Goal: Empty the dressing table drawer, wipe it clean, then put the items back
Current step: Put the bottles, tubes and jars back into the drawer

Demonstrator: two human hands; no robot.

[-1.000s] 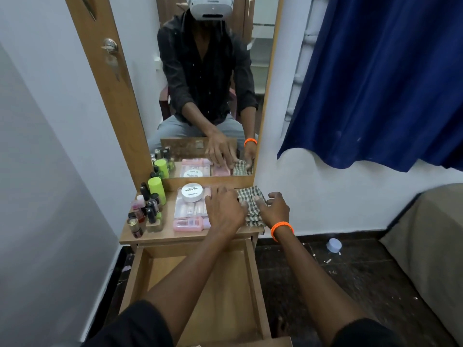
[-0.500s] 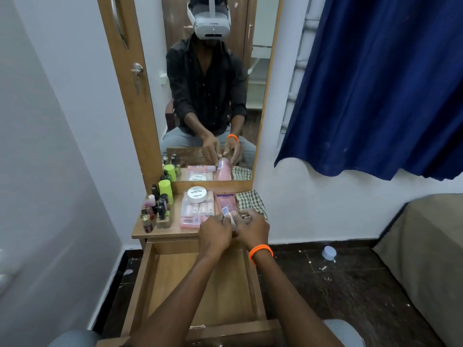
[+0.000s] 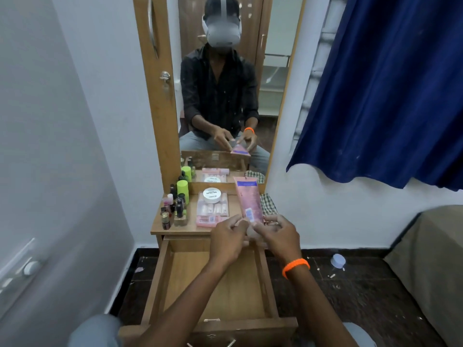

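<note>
Both hands hold the pink tube by its cap end, above the far edge of the open drawer. The left hand pinches the cap end from nine o'clock, and the right hand, with an orange band at the wrist, curls round it from three o'clock. Each grip is closed on the tube, which stands nearly upright, its flat crimped end at twelve o'clock before the mirror.

The drawer looks bare apart from a small light scrap near its front wall, so the step in hand seems to be putting items back, this tube among the first.

To do it well, tip the tube flat and lower it into a rear corner of the drawer, say toward one o'clock, lying along a side wall so the flatter packs can go beside it. One hand could carry it; the other is better freed for the next item.

Waiting on the worktop are the clear pack with a white round tin on top, a pink box at its near edge, and the cluster of small bottles at nine o'clock. The checked cloth lies at three o'clock, just behind the tube. Keep the elbows clear of those bottles; they look easy to topple.
</note>
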